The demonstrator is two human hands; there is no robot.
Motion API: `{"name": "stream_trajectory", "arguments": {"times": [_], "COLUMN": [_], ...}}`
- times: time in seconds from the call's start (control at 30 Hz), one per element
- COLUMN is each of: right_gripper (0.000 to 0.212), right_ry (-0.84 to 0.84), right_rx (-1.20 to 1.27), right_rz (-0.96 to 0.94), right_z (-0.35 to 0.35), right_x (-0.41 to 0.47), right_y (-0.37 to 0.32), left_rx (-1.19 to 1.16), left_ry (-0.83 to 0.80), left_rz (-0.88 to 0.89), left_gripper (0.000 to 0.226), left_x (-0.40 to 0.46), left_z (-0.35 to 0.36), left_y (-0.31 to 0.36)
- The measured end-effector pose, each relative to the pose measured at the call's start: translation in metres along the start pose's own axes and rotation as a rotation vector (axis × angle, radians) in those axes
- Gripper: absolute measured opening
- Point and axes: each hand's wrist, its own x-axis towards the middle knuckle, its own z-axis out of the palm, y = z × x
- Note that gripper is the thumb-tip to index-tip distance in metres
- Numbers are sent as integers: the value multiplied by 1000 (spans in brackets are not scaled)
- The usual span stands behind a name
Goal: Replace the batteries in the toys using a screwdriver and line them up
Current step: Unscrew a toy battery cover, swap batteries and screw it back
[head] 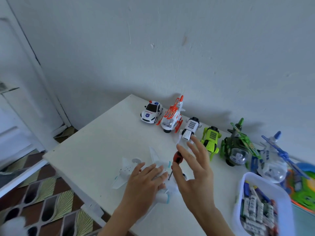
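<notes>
A white toy plane (126,169) lies belly-up on the white table (102,142). My left hand (146,174) rests flat on its body and presses it down. A screwdriver (177,157) with a red and black handle stands tilted, its tip on the plane's underside. My right hand (196,172) has the handle in the crook between thumb and forefinger, and its other fingers are spread out straight. Whatever lies on the plane's belly under my hands is hidden.
Along the wall stand a police car (151,111), an orange helicopter (171,116), a white robot toy (190,126), a lime robot toy (211,140), a green helicopter (237,149) and a blue helicopter (271,160). A plastic box (247,176) of batteries (255,208) sits front right.
</notes>
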Motion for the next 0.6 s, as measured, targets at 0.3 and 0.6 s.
{"name": "stream_trajectory", "arguments": {"times": [0.3, 0.6], "right_gripper": [32, 40], "right_ry": [139, -9], "right_rx": [25, 122], "right_rz": [-32, 46], "right_z": [6, 1], "right_x": [-3, 5], "right_y": [3, 4], "left_rx": [17, 35], "left_ry": [48, 65], "left_rz": [13, 30], "left_gripper": [32, 24], "left_x": [2, 3], "left_z": [-1, 4], "left_y": [0, -3]}}
